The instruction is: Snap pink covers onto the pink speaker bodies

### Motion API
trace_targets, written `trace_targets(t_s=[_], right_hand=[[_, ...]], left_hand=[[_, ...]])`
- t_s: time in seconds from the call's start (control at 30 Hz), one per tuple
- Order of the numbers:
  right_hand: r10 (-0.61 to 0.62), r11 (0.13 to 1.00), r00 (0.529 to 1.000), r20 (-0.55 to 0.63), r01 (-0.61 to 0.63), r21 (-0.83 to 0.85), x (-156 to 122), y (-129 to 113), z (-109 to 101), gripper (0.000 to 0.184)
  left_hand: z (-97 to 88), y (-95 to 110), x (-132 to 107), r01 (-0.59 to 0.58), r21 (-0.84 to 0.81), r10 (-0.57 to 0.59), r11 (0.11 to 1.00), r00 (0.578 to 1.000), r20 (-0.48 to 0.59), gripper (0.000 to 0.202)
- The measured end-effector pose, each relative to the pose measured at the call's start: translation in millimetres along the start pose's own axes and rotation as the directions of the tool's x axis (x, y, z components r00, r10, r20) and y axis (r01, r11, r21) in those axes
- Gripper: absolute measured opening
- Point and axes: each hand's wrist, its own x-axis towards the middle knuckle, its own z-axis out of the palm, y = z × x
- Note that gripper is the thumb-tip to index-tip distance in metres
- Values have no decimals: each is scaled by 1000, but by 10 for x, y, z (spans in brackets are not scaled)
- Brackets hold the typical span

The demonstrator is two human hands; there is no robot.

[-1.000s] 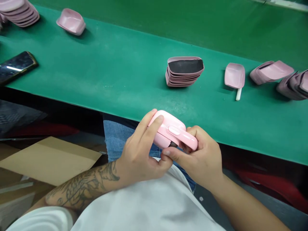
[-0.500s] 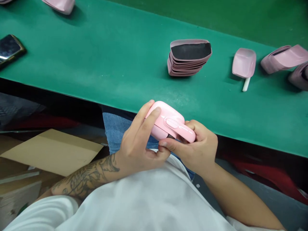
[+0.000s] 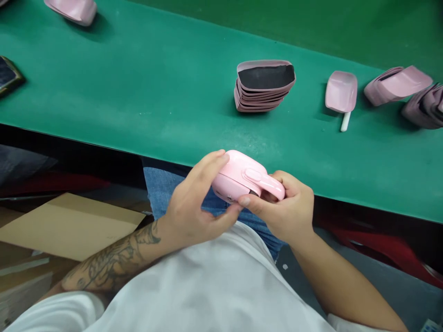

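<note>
The person's left hand (image 3: pixel 194 203) and right hand (image 3: pixel 287 212) are both closed around a glossy pink plastic housing (image 3: pixel 235 177), held in front of the body above the blue jeans (image 3: pixel 155 189) and just short of the near edge of the green-covered worktop (image 3: pixel 138 87). The left grip is firm on one rounded end, its fingers curled over the top of the housing, while the right grip wraps the opposite end, with the thumb pressed against the lower side. A raised oval button (image 3: pixel 254 174) sits on top between the two hands, and a narrow dark gap (image 3: pixel 254 193) shows along the underside. Farther along the worktop stands a neat stack of pink shells (image 3: pixel 265 87), the top one showing a dark lining. Just to its right lies a pink scoop-shaped piece (image 3: pixel 341 92) with a white stem, then two leaning stacks of pink shells (image 3: pixel 396 85) (image 3: pixel 424 110) near the right edge. A single pink shell (image 3: pixel 71 9) rests at the top left, and a phone (image 3: pixel 7 76) is cut off by the left edge of the view. Below the worktop, off to the left, lies a sheet of cardboard (image 3: pixel 69 226) — a tattoo (image 3: pixel 114 260) runs along the left forearm, which crosses a white shirt (image 3: pixel 207 286).
</note>
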Motion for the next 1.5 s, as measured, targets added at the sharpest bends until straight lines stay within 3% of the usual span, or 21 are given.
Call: trace_targets(t_s=[0.1,0.23,0.3,0.57,0.83,1.0,1.27,1.5], right_hand=[[-7,1000,1000,-6,7,9,33,5,-35,59],[-24,1000,999,22,23,19,52,-14,-55,57],[-43,999,998,37,43,11,51,-24,-62,58],[-144,990,987,70,143,20,59,-45,-64,51],[-50,999,989,143,49,11,78,-89,-92,53],[-40,999,991,128,37,26,67,-104,-68,46],[-25,999,996,91,21,39,49,-94,-47,48],[-22,994,993,113,9,111,4,-6,-7,49]], left_hand=[[-37,-255,117,126,-300,-83,945,985,152,111],[16,-423,172,339,-572,-136,747,920,369,120],[40,-388,159,367,-599,-174,712,918,355,116],[-23,-220,112,323,-579,-221,748,945,242,106],[-88,-157,134,498,-596,-351,630,867,353,95],[-115,-154,155,472,-639,-284,607,880,381,89],[-73,-98,180,490,-711,-393,505,864,315,83],[-72,-80,165,472,-710,-395,522,872,289,84]])
